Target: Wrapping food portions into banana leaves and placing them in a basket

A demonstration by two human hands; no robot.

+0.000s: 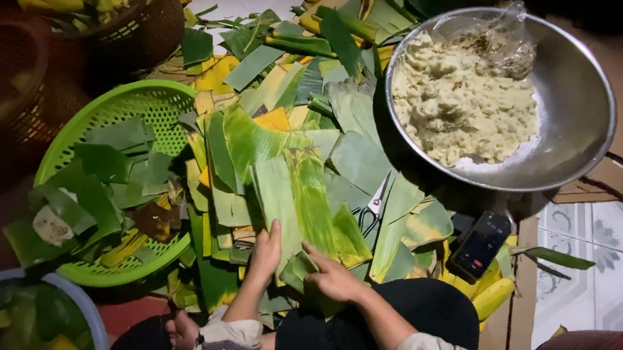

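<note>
My left hand [264, 252] lies flat on the near end of a long green banana leaf strip [279, 190], pressing it onto the leaf pile. My right hand [332, 278] is beside it and pinches a small folded piece of leaf [297, 267] at the pile's near edge. A second streaked leaf strip [312, 196] lies alongside the first. The two hands are a few finger widths apart. Scissors [371, 211] lie half hidden among the leaves, just beyond my right hand.
A large metal bowl [585, 117] at the top right holds pale yellow mash [461, 104] and a crumpled clear plastic bag [496, 37]. A green basket [150, 98] of leaf scraps sits left, brown baskets [134, 36] behind it, a blue-rimmed tub [77, 297] lower left. A black phone [479, 245] lies right.
</note>
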